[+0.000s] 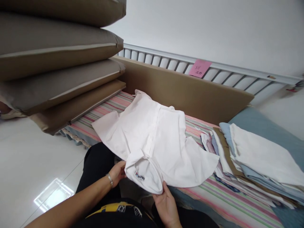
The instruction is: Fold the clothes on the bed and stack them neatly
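A white short-sleeved shirt (144,129) lies spread on a striped cover (232,205), its collar toward me and its sleeves out to both sides. Dark lettering shows inside the collar. My left hand (117,173), with a bracelet at the wrist, is closed on the shirt at the left side of the collar; its fingertips are partly under the cloth. At the collar's right side my right hand (165,201) pinches the shirt's edge between thumb and fingers.
Stacked brown-grey cushions (61,41) rise at the left. Folded clothes (261,152) lie at the right. Behind the shirt stand a brown board (185,91) and a white slatted rail (166,63) with a pink note (200,68). Glossy floor (28,164) shows lower left.
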`<move>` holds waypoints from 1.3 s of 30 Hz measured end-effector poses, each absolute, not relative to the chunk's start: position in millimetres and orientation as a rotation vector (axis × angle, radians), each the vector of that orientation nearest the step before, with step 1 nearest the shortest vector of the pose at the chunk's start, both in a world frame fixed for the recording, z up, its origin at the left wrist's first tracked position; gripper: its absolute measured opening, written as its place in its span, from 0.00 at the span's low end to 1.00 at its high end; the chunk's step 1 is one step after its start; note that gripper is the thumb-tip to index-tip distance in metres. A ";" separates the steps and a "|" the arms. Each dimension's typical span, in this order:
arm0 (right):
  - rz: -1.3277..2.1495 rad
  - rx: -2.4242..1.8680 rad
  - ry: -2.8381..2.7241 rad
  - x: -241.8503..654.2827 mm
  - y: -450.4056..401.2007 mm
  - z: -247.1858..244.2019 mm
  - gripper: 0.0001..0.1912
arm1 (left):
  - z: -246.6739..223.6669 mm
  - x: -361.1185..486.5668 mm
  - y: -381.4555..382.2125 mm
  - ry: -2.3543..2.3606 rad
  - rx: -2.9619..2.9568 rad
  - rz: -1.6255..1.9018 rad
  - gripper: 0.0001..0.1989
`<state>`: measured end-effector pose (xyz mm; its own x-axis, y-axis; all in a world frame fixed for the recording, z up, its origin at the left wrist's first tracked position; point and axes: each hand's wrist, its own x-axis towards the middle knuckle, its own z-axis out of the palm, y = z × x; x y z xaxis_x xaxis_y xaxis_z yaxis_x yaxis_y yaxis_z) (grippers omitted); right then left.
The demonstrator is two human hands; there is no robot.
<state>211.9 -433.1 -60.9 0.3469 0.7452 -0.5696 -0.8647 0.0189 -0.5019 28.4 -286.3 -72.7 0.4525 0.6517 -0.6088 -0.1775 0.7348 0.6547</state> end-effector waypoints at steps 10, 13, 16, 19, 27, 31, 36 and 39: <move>1.285 -0.919 0.130 209.5 -429.5 -60.5 0.17 | -72.6 30.8 -314.7 1.100 0.739 0.441 0.27; 1.266 -1.085 0.016 213.1 -432.7 -63.8 0.20 | -78.1 38.9 -313.0 1.149 0.731 0.491 0.23; 1.093 -1.520 -0.218 225.6 -440.7 -65.2 0.22 | -84.0 40.6 -309.3 1.161 0.863 0.639 0.23; 0.650 -1.925 -0.625 236.2 -445.2 -56.5 0.18 | -85.0 37.4 -310.8 1.107 0.996 0.734 0.25; -0.122 -1.852 -1.879 205.6 -380.2 -20.6 0.23 | -61.8 36.4 -324.0 1.026 1.066 0.728 0.28; -0.240 -1.838 -2.078 207.2 -335.6 -21.3 0.16 | -62.8 36.2 -324.7 1.089 1.004 0.699 0.30; -0.355 -1.903 -2.092 223.7 -313.3 -18.4 0.12 | -73.5 39.9 -321.5 1.196 0.866 0.588 0.32; -0.342 -1.923 -2.070 223.2 -314.1 -16.4 0.13 | -74.7 44.4 -323.8 1.165 0.874 0.549 0.29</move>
<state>223.2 -314.1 -16.4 -0.0635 0.9267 0.3705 0.9966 0.0784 -0.0253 44.4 -323.8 -74.7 0.3250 0.7671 -0.5531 0.0618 0.5663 0.8219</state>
